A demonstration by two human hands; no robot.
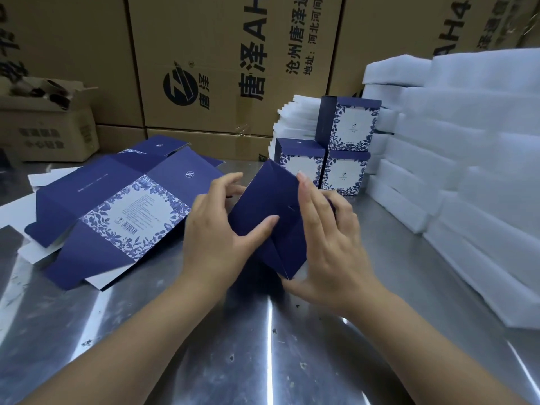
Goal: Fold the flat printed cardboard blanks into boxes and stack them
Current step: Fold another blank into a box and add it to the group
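Three finished boxes (336,147) are already stacked just behind the half-formed box (263,206), two below and one on top. The half-formed box sits tilted above the steel table (263,346), gripped from both sides. The left hand (216,229) holds it with the thumb across the navy panel and fingers wrapped round the far edge. The right hand (330,244) clasps the opposite side, with the thumb under the lower corner. Its end flaps look unclosed, though the hands hide most of them. To its left lies a pile of flat blanks (122,209), so by my reckoning most of the folding remains. To its right stand white foam sheets (482,171).
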